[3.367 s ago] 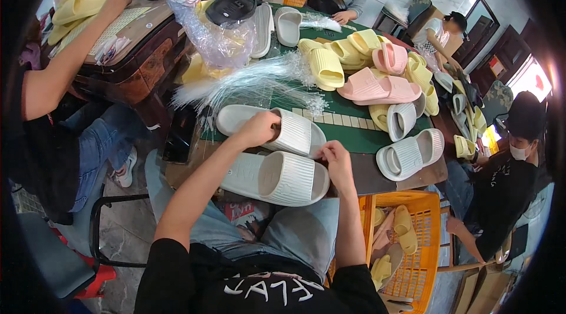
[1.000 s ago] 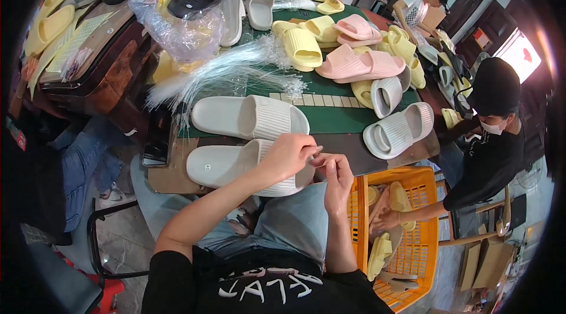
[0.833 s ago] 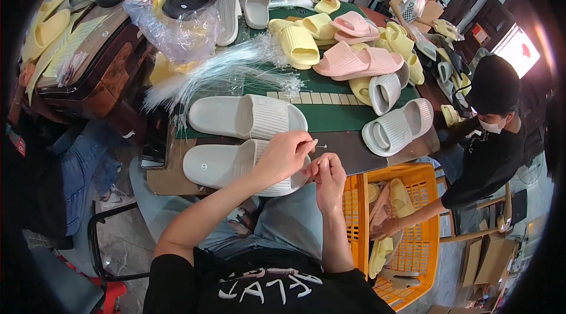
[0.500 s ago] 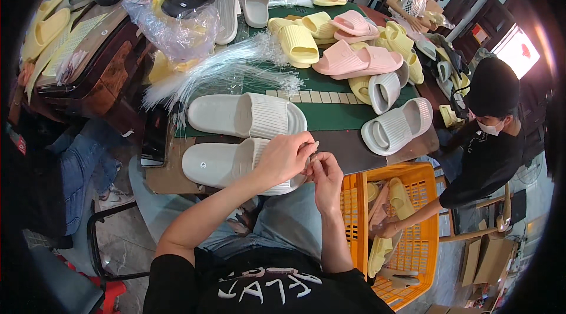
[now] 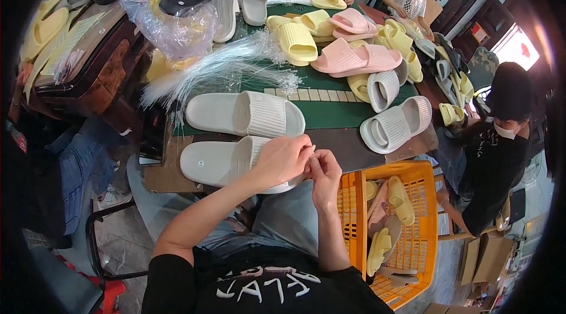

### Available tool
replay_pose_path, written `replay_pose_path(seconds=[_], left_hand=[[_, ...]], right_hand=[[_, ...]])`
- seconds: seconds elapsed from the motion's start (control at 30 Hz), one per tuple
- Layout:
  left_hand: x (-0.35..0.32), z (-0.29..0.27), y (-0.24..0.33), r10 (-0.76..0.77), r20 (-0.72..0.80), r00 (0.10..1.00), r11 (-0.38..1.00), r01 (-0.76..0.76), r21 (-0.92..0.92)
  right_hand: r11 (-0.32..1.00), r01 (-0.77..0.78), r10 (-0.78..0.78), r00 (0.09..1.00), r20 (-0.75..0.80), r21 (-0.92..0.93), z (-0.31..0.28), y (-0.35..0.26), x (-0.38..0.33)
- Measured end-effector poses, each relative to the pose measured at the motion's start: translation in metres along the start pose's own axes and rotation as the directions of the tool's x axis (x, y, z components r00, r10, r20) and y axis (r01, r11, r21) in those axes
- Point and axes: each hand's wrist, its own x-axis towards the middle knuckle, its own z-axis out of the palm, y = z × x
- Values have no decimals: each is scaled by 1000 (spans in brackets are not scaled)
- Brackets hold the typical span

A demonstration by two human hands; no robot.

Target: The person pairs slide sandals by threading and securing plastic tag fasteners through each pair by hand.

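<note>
Crowded with footwear, the table (image 5: 339, 148) fills the middle of a workroom, a green mat (image 5: 333, 121) over part of it. At its close edge lie two grey slippers, toes to the right: the near slipper (image 5: 207, 162), partly hidden by the left hand (image 5: 283, 158), and the far slipper (image 5: 218, 112) just behind. A fine fingertip step seems in hand at the near slipper's toe end. The left fingers pinch together, apparently on a tiny pale piece (image 5: 312, 148) (too small to make out properly); the right hand (image 5: 325, 174) meets them, its fingertips closed too, though on what, I cannot tell. Such work calls for a steady pinch, both hands close together and a clear view. The left hand itself hides the strap and toe, which stands most in the way. A bundle of clear strands (image 5: 227, 69) spreads beyond the far slipper; yellow slippers (image 5: 296, 42), pink slippers (image 5: 358, 59) and another grey pair (image 5: 396, 125) take up the farther and right parts. Beside the right forearm stands an orange basket (image 5: 425, 225) holding more slippers.
</note>
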Motion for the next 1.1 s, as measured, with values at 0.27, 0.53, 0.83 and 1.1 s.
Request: replay_pose_path(seconds=[0.27, 0.53, 0.83, 1.1], left_hand=[[-1, 2, -1, -10, 23, 1000, 999, 9, 53], [-4, 3, -4, 72, 84, 994, 996, -77, 50], [-5, 5, -2, 63, 82, 995, 994, -70, 86], [-6, 16, -5, 119, 77, 990, 934, -138, 328]], right_hand=[[997, 43, -45, 999, -25, -70, 1, 2, 0], [993, 76, -79, 997, -24, -86, -1, 7, 5], [999, 20, -21, 999, -32, -33, -4, 10, 5], [999, 14, -13, 999, -48, 31, -7, 17, 8]])
